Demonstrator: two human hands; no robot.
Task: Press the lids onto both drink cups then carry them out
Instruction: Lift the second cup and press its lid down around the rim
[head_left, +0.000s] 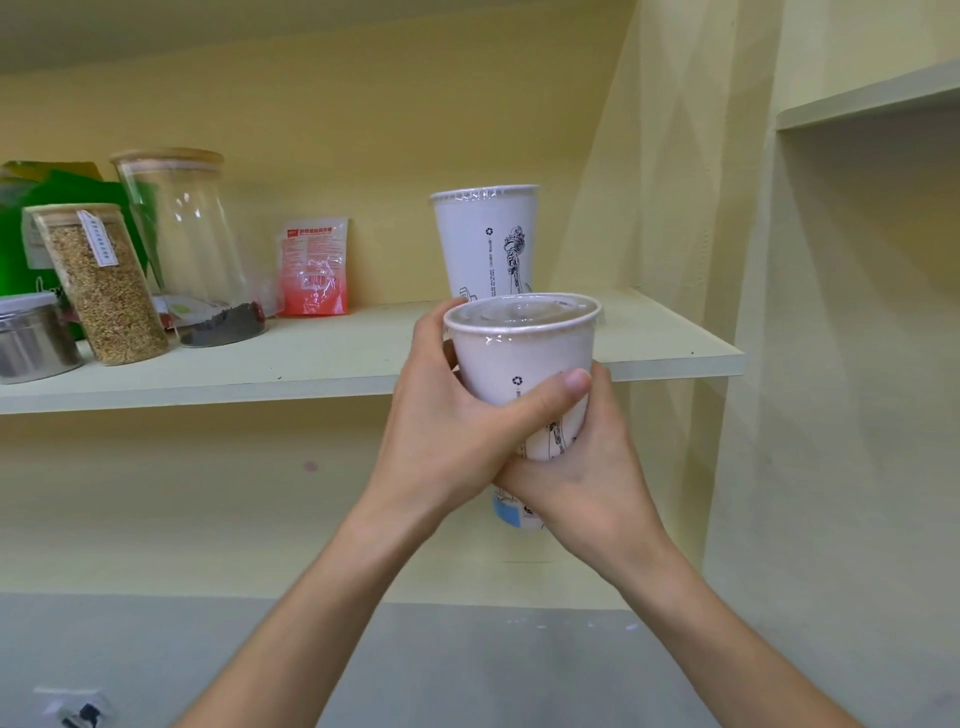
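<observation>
I hold the near cup (524, 364) up in front of the shelf (332, 358) with both hands, off the board and tilted slightly toward me. My left hand (447, 415) wraps the cup's left side and front, its thumb (550, 397) laid across the printed wall just under the recycling mark, so that hand is clenched on the cup. My right hand (582, 467) cups the lower right side and the base, fingers closed around it from below; it too grasps the cup. A clear lid (522, 309) sits on the cup's rim, and its edge looks seated all round as far as I can see, with a small tab sticking out at the right. Behind and a little to the left, the far cup (485, 241) stands upright on the shelf near the back wall, with its own clear lid (484, 191) on top; it is just beyond the cup I hold and partly hidden by it. Farther left on the same shelf stand a red packet (313, 267) leaning on the wall, a tall glass jar (189, 244) with dark matter at its bottom, a narrower jar of grain (104, 286), a metal tin (31, 338) at the left edge and a green bag (62, 208) behind them.
</observation>
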